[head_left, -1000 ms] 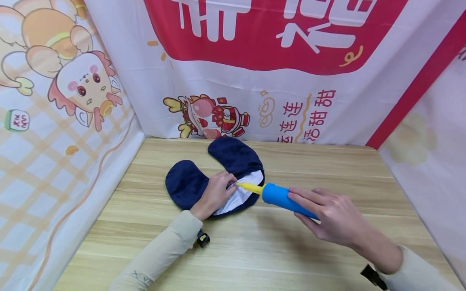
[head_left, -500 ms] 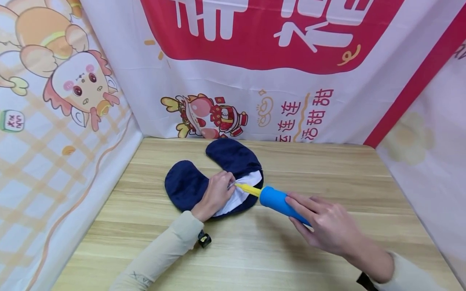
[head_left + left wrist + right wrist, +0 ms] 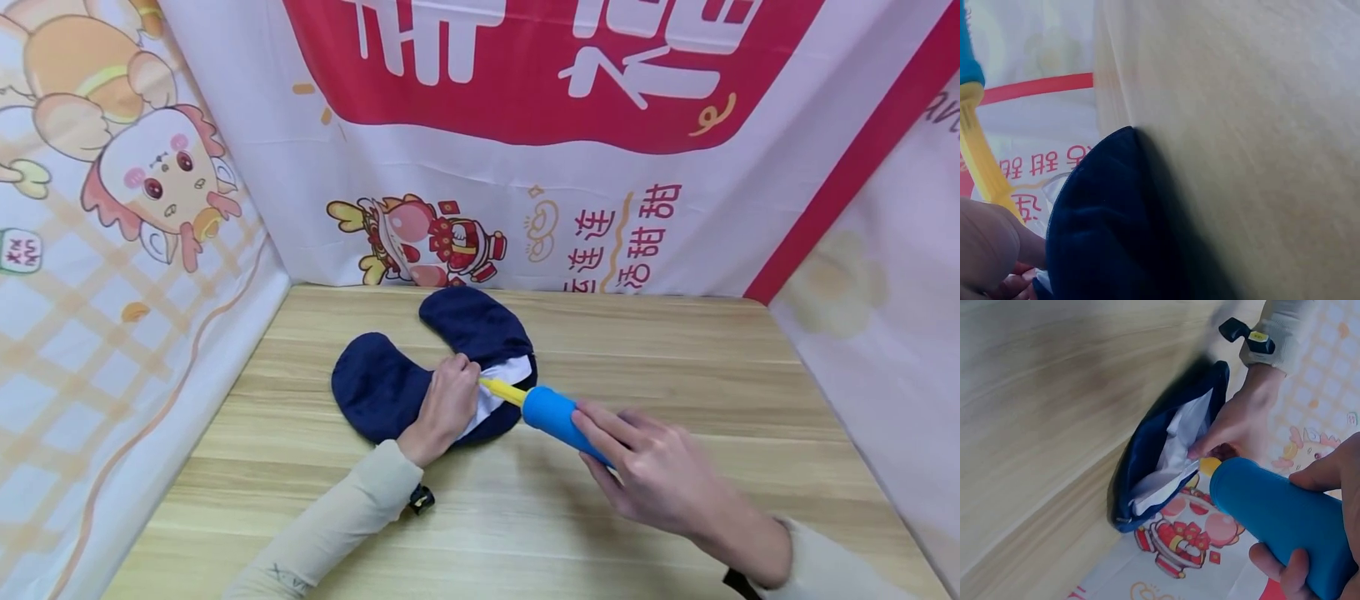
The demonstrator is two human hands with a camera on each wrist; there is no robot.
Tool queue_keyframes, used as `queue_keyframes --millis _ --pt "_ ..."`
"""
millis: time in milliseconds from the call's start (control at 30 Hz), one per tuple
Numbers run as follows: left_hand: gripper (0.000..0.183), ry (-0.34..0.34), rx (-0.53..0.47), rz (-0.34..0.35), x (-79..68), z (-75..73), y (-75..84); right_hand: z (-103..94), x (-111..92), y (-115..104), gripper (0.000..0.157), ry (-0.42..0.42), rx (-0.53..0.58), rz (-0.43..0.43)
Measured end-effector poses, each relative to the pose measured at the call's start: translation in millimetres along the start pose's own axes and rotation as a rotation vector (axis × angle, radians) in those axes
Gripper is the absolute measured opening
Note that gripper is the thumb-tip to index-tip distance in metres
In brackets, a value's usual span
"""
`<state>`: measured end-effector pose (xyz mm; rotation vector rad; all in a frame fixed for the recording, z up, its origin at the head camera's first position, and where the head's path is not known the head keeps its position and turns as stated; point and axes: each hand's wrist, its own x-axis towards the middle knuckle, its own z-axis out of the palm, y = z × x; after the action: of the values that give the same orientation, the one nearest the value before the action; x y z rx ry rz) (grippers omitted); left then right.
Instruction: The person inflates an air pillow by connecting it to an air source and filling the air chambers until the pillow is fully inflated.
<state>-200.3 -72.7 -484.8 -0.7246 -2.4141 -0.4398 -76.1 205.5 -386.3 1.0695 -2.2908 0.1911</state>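
A navy U-shaped neck pillow [image 3: 382, 387] lies flat on the table, its cover parted at the curved end. White inner lining [image 3: 1175, 440] shows through that gap. My left hand [image 3: 447, 400] is at the opening, its fingertips pinching the lining right at the tip of a yellow nozzle [image 3: 984, 159]. That nozzle belongs to a blue hand pump [image 3: 558, 414], slanting down to the left toward the pillow. Curled round the pump's body are the fingers of my right hand [image 3: 660, 479]. The nozzle's very tip is hidden behind the left fingers.
The pillow sits toward the back of a light wood-grain table [image 3: 675, 358]. A printed cloth wall [image 3: 637, 158] rises along the back edge, with cloth sides [image 3: 150, 317] at left and right. A black wrist strap [image 3: 1247, 336] shows on the left sleeve.
My right hand and the pump have shifted a little left and closer to the pillow. The left hand keeps its place at the opening. The head view has turned slightly.
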Motion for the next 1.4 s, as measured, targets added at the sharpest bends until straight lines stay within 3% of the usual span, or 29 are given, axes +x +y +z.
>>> queue_keyframes --millis 133,200,400,467,667,767,967,1133,1400 --pt "0.017 0.009 0.048 0.031 0.0 0.4 -3.3 6.9 2.2 -3.9 0.059 0.038 -0.03 -0.015" --pt "0.014 0.006 0.032 0.014 0.0 -0.3 -7.4 11.5 1.1 -3.8 0.057 0.056 -0.034 -0.016" --pt "0.01 -0.027 -0.193 -0.167 1.4 -7.2 -23.3 20.2 -9.7 4.3 0.057 0.11 0.028 0.025" --pt "0.008 -0.061 -0.225 -0.206 2.4 -9.8 -27.0 21.2 -13.5 5.6 0.058 0.115 0.036 0.037" --pt "0.01 -0.195 -0.211 -0.188 0.9 -10.8 -32.3 24.0 -17.2 5.0 0.057 0.105 0.035 0.033" --pt "0.011 -0.214 -0.227 -0.194 -2.8 -10.0 -33.3 24.7 -17.9 4.1 0.058 0.093 0.044 0.042" --pt "0.012 -0.199 -0.232 -0.195 -6.6 -9.9 -32.4 23.5 -18.8 4.2 0.061 0.069 0.075 0.068" --pt "0.006 -0.148 -0.21 -0.182 -6.9 -12.2 -24.5 21.4 -16.3 3.5 0.059 0.096 0.069 0.025" --pt "0.017 -0.05 -0.099 -0.094 -7.1 -13.3 -13.2 18.3 -15.0 -4.8 0.057 0.081 0.028 0.007"
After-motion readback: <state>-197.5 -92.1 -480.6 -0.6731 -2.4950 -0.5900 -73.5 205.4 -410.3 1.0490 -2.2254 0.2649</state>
